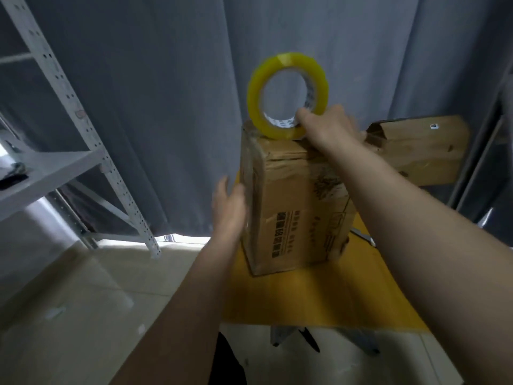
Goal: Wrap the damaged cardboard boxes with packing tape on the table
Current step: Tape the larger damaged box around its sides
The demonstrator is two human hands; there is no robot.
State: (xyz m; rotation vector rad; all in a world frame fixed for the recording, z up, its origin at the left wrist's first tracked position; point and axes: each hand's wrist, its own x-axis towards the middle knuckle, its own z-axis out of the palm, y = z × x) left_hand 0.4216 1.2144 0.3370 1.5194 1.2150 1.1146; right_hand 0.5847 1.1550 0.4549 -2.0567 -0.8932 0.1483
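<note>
A tall brown cardboard box [294, 201] with crumpled, torn edges stands upright on the yellow surface [319, 298]. On its top edge rests a yellow ring-shaped roll of clear packing tape [287, 94], standing on its rim. The right hand [327, 126] holds the roll at its lower right, thumb hooked into the core and fingers curled round the outer side. The left hand [230, 207] lies flat against the box's left side, its fingers straight and pressing the taped face. A second brown cardboard box [419, 148], dented at its near corner, lies well behind to the right. A grey curtain [180, 107] hangs behind, with a grey metal shelving rack [69, 151] at the left.
</note>
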